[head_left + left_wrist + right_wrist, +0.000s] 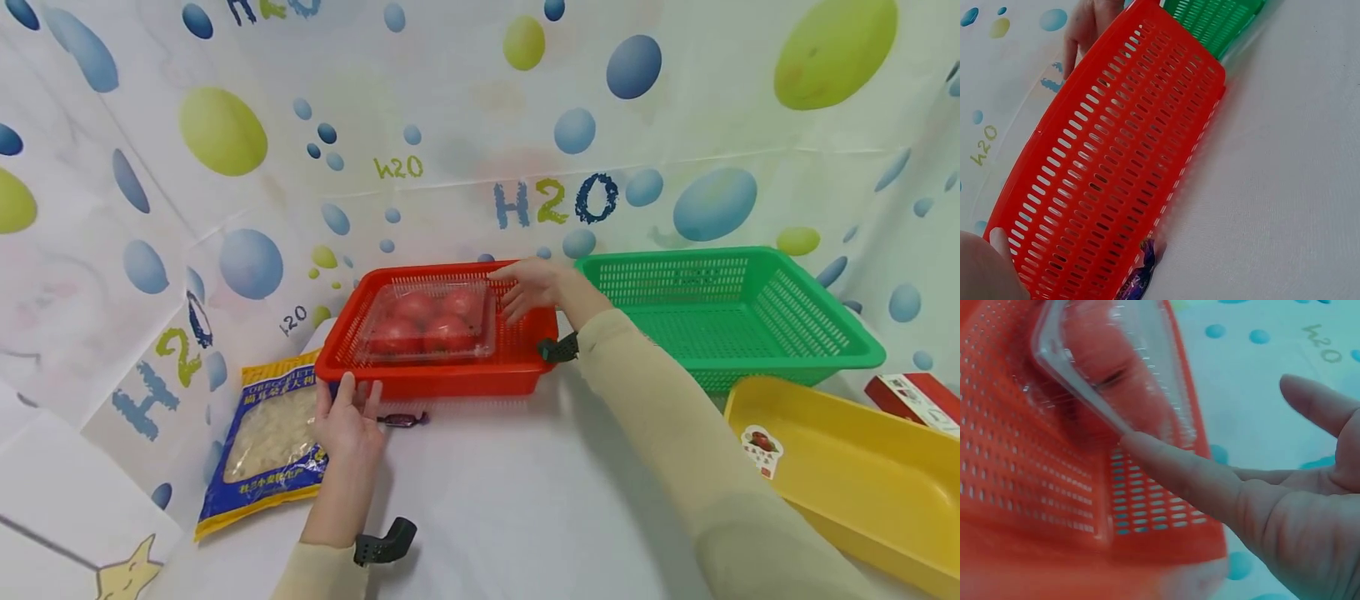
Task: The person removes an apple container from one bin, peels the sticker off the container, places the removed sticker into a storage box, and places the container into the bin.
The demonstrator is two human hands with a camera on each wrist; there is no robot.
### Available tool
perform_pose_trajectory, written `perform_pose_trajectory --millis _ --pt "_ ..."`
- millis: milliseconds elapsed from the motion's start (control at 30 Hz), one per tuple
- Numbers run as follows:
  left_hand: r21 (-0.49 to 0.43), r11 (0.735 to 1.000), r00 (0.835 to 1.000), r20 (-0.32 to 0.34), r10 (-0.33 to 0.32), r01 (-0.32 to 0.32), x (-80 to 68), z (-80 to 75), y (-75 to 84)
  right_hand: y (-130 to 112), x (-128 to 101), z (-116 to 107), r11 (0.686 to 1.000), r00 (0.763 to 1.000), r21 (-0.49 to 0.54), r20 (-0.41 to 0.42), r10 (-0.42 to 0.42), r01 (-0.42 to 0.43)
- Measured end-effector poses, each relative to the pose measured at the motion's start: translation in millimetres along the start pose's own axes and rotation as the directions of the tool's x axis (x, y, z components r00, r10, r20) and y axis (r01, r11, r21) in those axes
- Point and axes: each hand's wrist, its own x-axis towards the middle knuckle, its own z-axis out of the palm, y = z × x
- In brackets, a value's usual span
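Observation:
A red slotted basket (427, 385) stands against the back wall. In it lies a clear plastic box of tomatoes (431, 321), several red fruits showing through the lid. My left hand (348, 423) touches the basket's front left corner, its fingers stretched up against the outer wall just under the rim. Over the right part of the basket is my right hand (538, 287), fingers loosely extended and thumb apart. In the right wrist view one fingertip (1132, 439) meets the edge of the plastic box. A purple-wrapped candy (403, 420) lies in front of the basket.
A blue and yellow bag of pasta (273, 425) lies left of the basket. To the right stand a green slotted basket (750, 363) and a yellow tray (862, 467). A red and white box (911, 400) sits behind the tray. Patterned sheeting covers the walls.

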Motion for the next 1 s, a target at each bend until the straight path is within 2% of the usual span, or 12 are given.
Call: perform_pose_trajectory --millis 233,433,567,733,833,867,933,1000 --pt "0.001 1.0 1.0 -0.009 0.003 -0.003 1.7 -3.8 2.8 -13.6 -22.9 -4.2 0.994 0.993 -0.007 0.051 -0.105 0.105" --pt "0.062 0.998 1.0 0.002 0.008 -0.008 -3.9 -11.9 4.3 -18.0 -46.5 -6.1 0.987 0.984 -0.021 0.079 -0.159 0.161" --pt "0.136 0.991 0.999 0.042 -0.017 0.011 -11.6 -16.3 1.6 -18.6 -65.8 -10.3 0.979 0.978 -0.041 0.058 -0.198 0.2" --pt "0.249 0.968 0.991 0.131 -0.018 -0.015 -26.5 -22.0 -1.7 -11.7 -88.0 -15.1 0.971 0.972 -0.053 0.043 -0.233 0.235" --pt "0.342 0.937 0.98 0.201 -0.008 -0.063 -36.3 -26.5 -4.2 -0.6 -101.2 -19.0 0.967 0.968 -0.057 0.049 -0.244 0.247" --pt "0.381 0.92 0.973 0.231 0.003 -0.093 -39.1 -27.9 -5.1 4.0 -105.5 -20.6 0.966 0.967 -0.058 0.05 -0.249 0.251" --pt "0.457 0.871 0.952 0.303 0.038 -0.18 -43.6 -30.0 -7.0 13.1 -115.7 -24.0 0.959 0.961 -0.068 0.061 -0.27 0.273" --pt "0.524 0.794 0.912 0.4 0.09 -0.308 -46.2 -31.3 -8.6 22.7 -127.1 -27.6 0.95 0.954 -0.085 0.061 -0.294 0.299"
